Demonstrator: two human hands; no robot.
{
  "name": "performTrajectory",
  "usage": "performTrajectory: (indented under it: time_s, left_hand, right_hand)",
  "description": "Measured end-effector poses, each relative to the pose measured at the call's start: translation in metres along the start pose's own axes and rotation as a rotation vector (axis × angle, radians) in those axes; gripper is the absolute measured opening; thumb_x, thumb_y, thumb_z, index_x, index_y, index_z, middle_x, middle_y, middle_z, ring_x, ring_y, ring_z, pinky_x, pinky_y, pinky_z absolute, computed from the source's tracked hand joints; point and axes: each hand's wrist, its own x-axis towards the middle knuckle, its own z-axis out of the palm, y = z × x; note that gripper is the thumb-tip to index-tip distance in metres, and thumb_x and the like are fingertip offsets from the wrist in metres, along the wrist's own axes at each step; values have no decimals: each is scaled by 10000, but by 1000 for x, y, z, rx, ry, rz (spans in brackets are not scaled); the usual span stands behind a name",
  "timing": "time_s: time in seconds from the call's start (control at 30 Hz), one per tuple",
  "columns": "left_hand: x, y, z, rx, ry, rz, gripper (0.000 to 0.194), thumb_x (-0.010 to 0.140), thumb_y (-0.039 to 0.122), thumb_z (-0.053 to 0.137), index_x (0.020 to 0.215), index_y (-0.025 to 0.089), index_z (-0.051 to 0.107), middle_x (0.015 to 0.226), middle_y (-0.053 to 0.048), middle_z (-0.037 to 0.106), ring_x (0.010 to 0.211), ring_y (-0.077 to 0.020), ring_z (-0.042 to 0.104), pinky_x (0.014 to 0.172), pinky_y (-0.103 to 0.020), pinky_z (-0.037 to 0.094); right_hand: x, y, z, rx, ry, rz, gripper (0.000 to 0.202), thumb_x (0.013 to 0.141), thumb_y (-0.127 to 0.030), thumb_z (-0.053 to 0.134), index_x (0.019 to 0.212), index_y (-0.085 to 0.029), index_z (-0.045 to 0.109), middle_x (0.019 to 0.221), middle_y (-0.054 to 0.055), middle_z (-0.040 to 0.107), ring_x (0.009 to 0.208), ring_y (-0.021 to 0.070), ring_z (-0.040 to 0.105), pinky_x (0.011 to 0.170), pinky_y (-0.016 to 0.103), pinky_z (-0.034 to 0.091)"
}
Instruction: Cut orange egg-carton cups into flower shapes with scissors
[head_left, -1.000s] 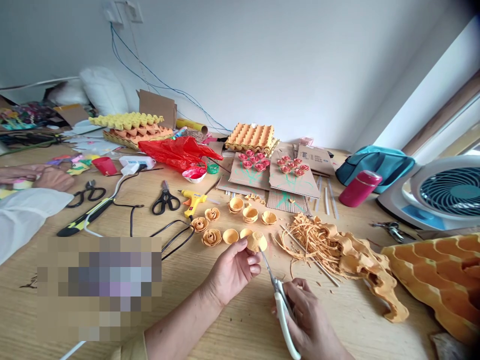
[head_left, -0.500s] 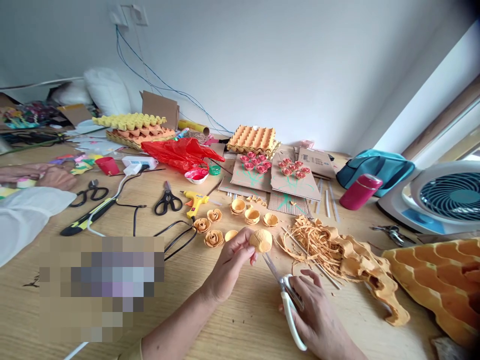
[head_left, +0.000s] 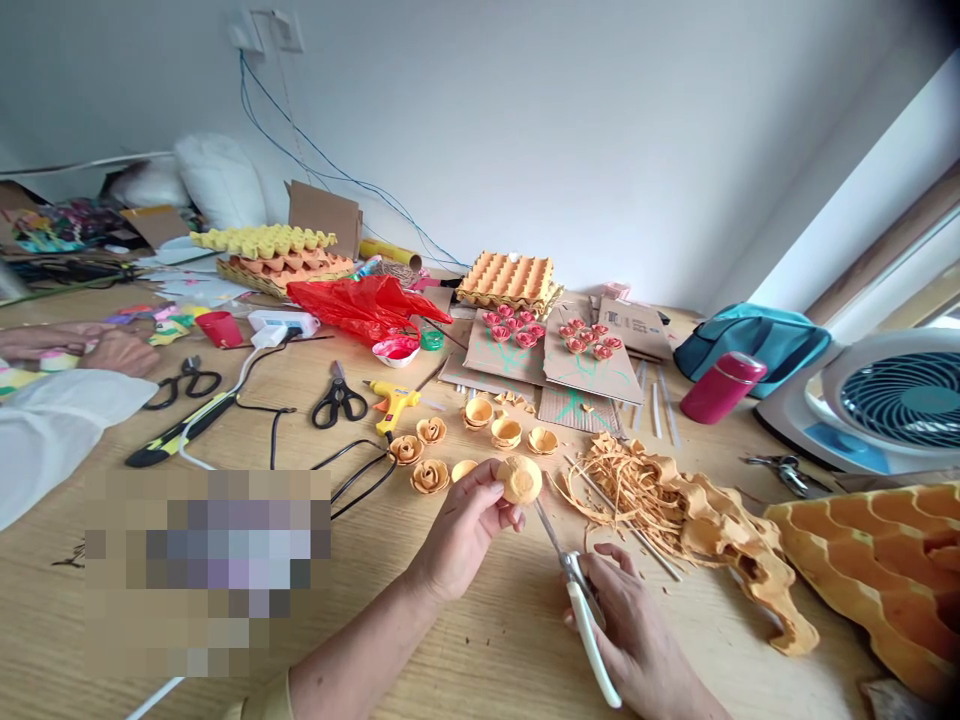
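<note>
- Orange pulp-card cup (head_left: 520, 479) sits pinched in the fingertips of your left hand (head_left: 459, 530), raised just above the wooden tabletop (head_left: 420, 640).
- Your right hand (head_left: 637, 640) is clamped around the white handles of the scissors (head_left: 574, 585), whose blade tips point up towards the cup, just below it.
- Finished card roses (head_left: 420, 455) lie just beyond the left hand; a heap of card trimmings (head_left: 637, 490) lies to the right.

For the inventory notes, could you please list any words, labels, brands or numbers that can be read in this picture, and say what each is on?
No text can be read.
Cardboard box: dark print on its top, too small and blurred to read.
Pixelated patch: its content is masked.
Glue gun, pink bottle, fan: no legible marking shows.
</note>
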Motion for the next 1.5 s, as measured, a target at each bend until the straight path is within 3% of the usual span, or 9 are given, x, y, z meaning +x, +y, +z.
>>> performTrajectory:
  time_s: [0.4,0.57,0.8,0.97,1.3,1.5]
  left_hand:
    - [-1,-3,-3,33,-84,2,150,867,285,639,834,141,619,773,-4,572,612,-88,480,622,-257,455]
    - [-6,6,4,127,-145,19,195,908,328,608,829,150,593,770,4,537,647,-92,485,649,-255,463]
    - [-10,10,11,177,-221,-9,218,845,328,709,868,167,564,747,25,502,654,-89,483,648,-248,472]
    - [-8,3,6,214,-217,14,196,872,331,688,868,159,594,759,13,542,671,-87,496,661,-244,475]
    - [-9,0,12,225,-185,44,206,812,311,747,817,151,616,759,9,566,659,-89,524,648,-237,461]
    - [-11,3,14,274,-170,68,216,823,317,735,785,154,599,739,5,578,661,-94,537,662,-238,471]
  right_hand:
    - [-1,8,7,90,18,-64,212,992,-311,447,798,-236,407,706,-29,472,670,175,456,888,401,385]
    - [0,4,4,77,75,-124,167,994,-336,462,859,-237,456,744,-13,559,687,183,535,924,404,402]
    - [0,3,6,60,120,-136,135,983,-302,480,866,-237,494,752,-5,587,715,191,582,953,408,410]
    - [0,6,7,42,136,-146,71,966,-256,482,897,-240,477,765,-19,581,708,181,575,937,384,397]
    - [0,3,3,33,134,-136,161,942,-213,504,814,-241,409,779,-4,590,792,206,596,949,409,384]
    - [0,4,4,30,157,-139,106,946,-224,510,850,-237,466,780,-4,606,746,197,591,930,407,409]
